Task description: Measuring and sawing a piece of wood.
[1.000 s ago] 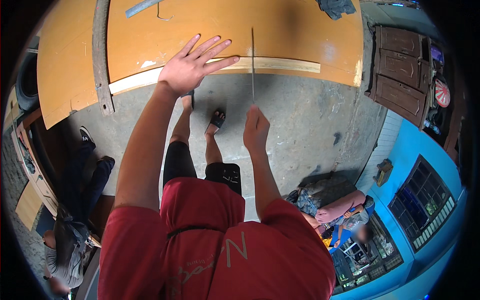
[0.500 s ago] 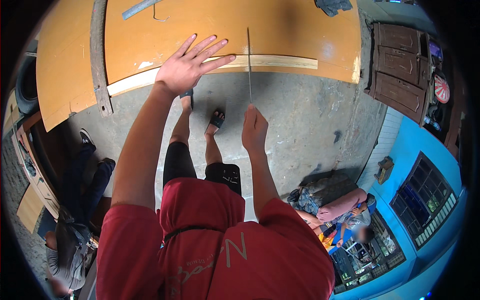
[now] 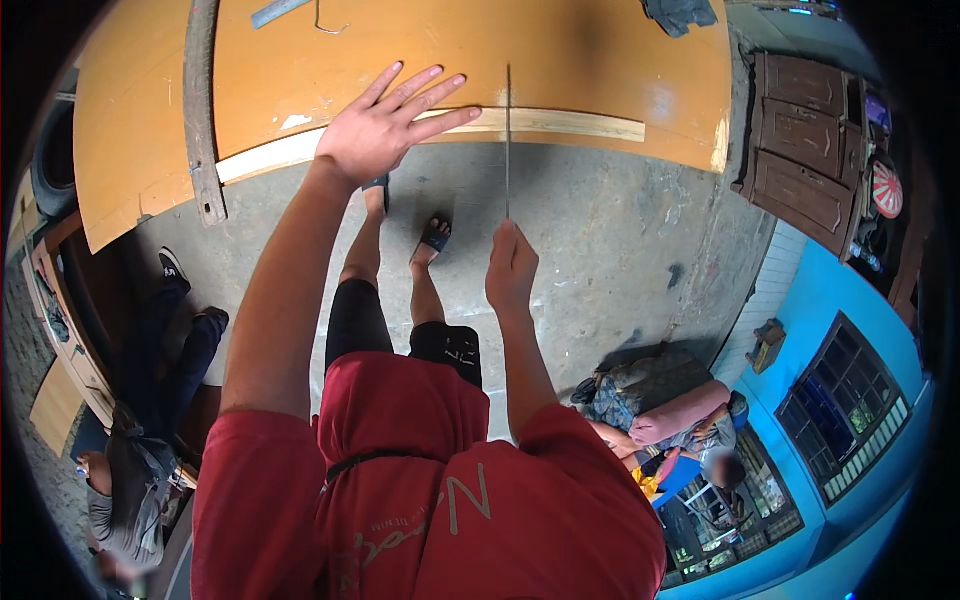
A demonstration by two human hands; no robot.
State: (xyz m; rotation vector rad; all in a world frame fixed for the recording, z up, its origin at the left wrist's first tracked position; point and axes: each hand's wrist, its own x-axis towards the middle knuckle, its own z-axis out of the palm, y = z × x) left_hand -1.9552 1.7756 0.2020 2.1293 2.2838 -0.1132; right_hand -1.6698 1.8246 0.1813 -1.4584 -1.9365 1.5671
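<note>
My left hand [image 3: 385, 125] lies spread, fingers apart, over a long pale wood strip [image 3: 575, 123], resting on it near the board's near edge. The strip sits on a large orange-brown board [image 3: 650, 60]. My right hand [image 3: 512, 268] is closed around the handle of a handsaw, which the fist hides. Seen edge-on, the thin saw blade [image 3: 509, 165] points away from me and crosses the strip just right of my left fingertips. Its teeth and depth of cut cannot be made out.
A dark wooden bar [image 3: 200, 90] crosses the board at left. A grey metal piece [image 3: 278, 12], a bent wire [image 3: 328, 24] and dark cloth [image 3: 680, 12] lie farther back. A brown cabinet [image 3: 800, 130] stands right. People sit at left [image 3: 130, 490] and lower right [image 3: 690, 430].
My right hand and the saw have drawn slightly toward me. The left hand stays spread on the strip. The whole view has shifted a little.
</note>
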